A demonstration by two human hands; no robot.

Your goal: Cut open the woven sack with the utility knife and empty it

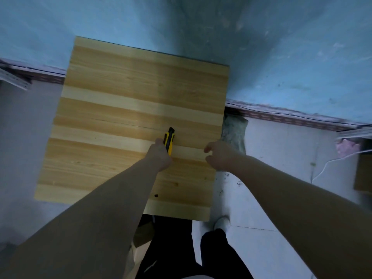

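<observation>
A yellow and black utility knife (169,140) points away from me over the wooden table (128,93). My left hand (160,155) grips its handle near the table's middle right. My right hand (218,155) hovers beside it above the table's right edge, fingers loosely curled, holding nothing. A greyish woven sack (234,133) stands on the floor against the table's right side, mostly hidden by the tabletop.
A blue wall rises behind the table. Pale floor tiles surround it, with a white cable (330,164) and a pink bag (347,147) at the right. My legs and a white shoe (221,223) are below the table's near edge.
</observation>
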